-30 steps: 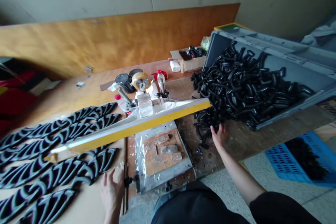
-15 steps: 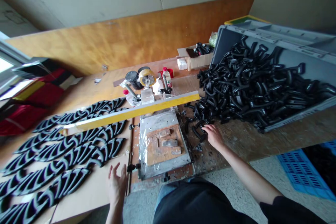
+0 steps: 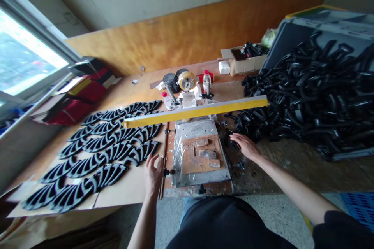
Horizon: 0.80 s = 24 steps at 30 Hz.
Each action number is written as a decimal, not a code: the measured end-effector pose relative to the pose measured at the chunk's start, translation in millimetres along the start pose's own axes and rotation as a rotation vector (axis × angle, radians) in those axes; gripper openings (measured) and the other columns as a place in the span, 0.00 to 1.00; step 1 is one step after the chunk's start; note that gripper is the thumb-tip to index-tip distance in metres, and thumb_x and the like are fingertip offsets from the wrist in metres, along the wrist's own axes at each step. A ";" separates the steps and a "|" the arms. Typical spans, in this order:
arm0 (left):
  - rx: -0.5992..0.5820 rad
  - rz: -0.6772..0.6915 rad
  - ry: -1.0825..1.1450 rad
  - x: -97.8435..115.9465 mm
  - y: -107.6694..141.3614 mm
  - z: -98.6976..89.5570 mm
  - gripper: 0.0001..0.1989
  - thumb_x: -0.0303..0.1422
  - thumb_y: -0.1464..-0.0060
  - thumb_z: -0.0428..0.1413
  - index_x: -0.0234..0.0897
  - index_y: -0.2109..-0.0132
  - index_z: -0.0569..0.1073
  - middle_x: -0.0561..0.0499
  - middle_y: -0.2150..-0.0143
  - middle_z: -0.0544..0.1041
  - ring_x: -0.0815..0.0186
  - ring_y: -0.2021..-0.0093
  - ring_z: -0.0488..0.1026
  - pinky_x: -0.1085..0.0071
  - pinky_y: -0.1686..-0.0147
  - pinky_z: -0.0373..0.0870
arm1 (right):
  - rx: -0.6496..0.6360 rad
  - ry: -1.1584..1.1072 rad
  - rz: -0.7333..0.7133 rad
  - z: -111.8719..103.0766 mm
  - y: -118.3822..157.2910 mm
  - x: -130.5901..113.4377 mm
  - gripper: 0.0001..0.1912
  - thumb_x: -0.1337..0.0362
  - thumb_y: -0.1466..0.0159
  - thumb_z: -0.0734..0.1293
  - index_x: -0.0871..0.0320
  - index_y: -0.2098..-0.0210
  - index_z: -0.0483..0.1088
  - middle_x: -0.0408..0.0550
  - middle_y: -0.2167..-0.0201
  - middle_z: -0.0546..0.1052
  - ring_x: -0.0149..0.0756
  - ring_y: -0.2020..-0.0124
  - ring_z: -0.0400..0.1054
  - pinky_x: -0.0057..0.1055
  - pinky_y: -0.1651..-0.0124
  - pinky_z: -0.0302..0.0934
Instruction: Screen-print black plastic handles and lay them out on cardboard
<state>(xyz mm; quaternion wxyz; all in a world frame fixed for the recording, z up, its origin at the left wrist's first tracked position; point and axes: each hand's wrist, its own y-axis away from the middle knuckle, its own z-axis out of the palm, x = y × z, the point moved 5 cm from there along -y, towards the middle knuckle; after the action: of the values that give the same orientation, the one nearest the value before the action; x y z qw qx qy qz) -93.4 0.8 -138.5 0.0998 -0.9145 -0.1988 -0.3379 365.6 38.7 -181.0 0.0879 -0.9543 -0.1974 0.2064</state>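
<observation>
My right hand reaches to the near edge of a heap of black curved handles. Its fingers close on one black curved handle, which is partly hidden under them. My left hand is held above the cardboard left of the work board, thumb and fingers apart, with nothing in it. Between my hands lies a plastic-wrapped metal plate bearing a wooden board with several small blocks. On the left, black curved handles lie in neat, overlapping rows on cardboard.
A yellow-edged bar spans across above the plate. Behind it are a tape roll, a red-capped bottle and a black jar. A grey crate lies tipped at right, and a cardboard box stands at the back.
The view has swung left, so the scene has shifted right and more window shows. My right hand stays by the heap's near edge, fingers now over a handle. My left hand remains open.
</observation>
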 end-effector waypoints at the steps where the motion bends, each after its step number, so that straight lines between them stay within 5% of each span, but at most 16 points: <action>1: -0.005 0.017 0.020 3.0 -4.1 -2.3 0.23 0.47 0.43 0.51 0.36 0.50 0.75 0.41 0.34 0.63 0.53 0.41 0.67 0.61 0.47 0.67 | 0.046 0.010 0.038 -4.3 -5.0 -10.1 0.23 0.72 0.33 0.55 0.54 0.42 0.68 0.51 0.48 0.75 0.41 0.47 0.68 0.42 0.44 0.62; 5: -0.013 0.062 0.136 19.9 -20.8 -10.1 0.21 0.45 0.42 0.51 0.35 0.51 0.75 0.41 0.37 0.68 0.56 0.39 0.66 0.63 0.44 0.66 | -0.031 0.067 -0.117 -3.4 -30.1 -87.9 0.31 0.73 0.33 0.55 0.52 0.32 0.54 0.50 0.56 0.76 0.39 0.56 0.69 0.36 0.51 0.64; 9: -0.027 0.136 0.273 62.5 -39.2 -17.0 0.19 0.45 0.42 0.53 0.38 0.51 0.76 0.44 0.38 0.70 0.58 0.38 0.66 0.65 0.43 0.66 | -0.167 0.132 -0.283 14.8 -54.7 -148.5 0.29 0.75 0.35 0.57 0.45 0.38 0.64 0.48 0.62 0.74 0.37 0.59 0.66 0.31 0.55 0.63; 13: -0.011 0.243 0.452 126.2 -55.8 -37.5 0.20 0.46 0.41 0.52 0.36 0.53 0.76 0.44 0.49 0.78 0.62 0.49 0.74 0.67 0.49 0.69 | -0.185 0.180 -0.242 20.3 -62.7 -158.2 0.25 0.71 0.35 0.60 0.47 0.41 0.69 0.51 0.58 0.73 0.42 0.54 0.65 0.37 0.51 0.61; 18: -0.151 0.317 0.680 192.1 -61.8 -55.5 0.25 0.46 0.37 0.44 0.33 0.72 0.73 0.50 0.76 0.75 0.69 0.74 0.72 0.73 0.67 0.70 | -0.126 0.143 -0.200 15.6 -65.2 -160.7 0.21 0.68 0.34 0.62 0.51 0.42 0.69 0.54 0.47 0.72 0.45 0.45 0.63 0.42 0.45 0.60; 21: -0.183 0.305 0.735 205.0 -53.8 -55.0 0.29 0.48 0.37 0.42 0.33 0.75 0.72 0.51 0.80 0.70 0.70 0.77 0.69 0.75 0.71 0.67 | -0.116 0.048 -0.298 26.8 -70.4 -175.7 0.27 0.59 0.34 0.65 0.57 0.37 0.63 0.57 0.36 0.63 0.48 0.35 0.55 0.48 0.36 0.53; 24: -0.185 0.262 0.779 196.8 -38.9 -52.0 0.27 0.50 0.37 0.43 0.32 0.65 0.77 0.49 0.72 0.76 0.68 0.72 0.72 0.74 0.68 0.68 | -0.182 -0.046 -0.460 39.2 -62.5 -185.8 0.27 0.56 0.37 0.68 0.59 0.40 0.67 0.56 0.37 0.66 0.47 0.35 0.57 0.50 0.34 0.52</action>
<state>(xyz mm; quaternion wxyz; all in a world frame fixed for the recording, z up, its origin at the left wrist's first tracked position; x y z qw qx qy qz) -3.9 77.6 31.9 0.1271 -0.7411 0.0031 -0.6592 172.1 22.0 -133.9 0.0418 -0.8833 -0.4292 0.1841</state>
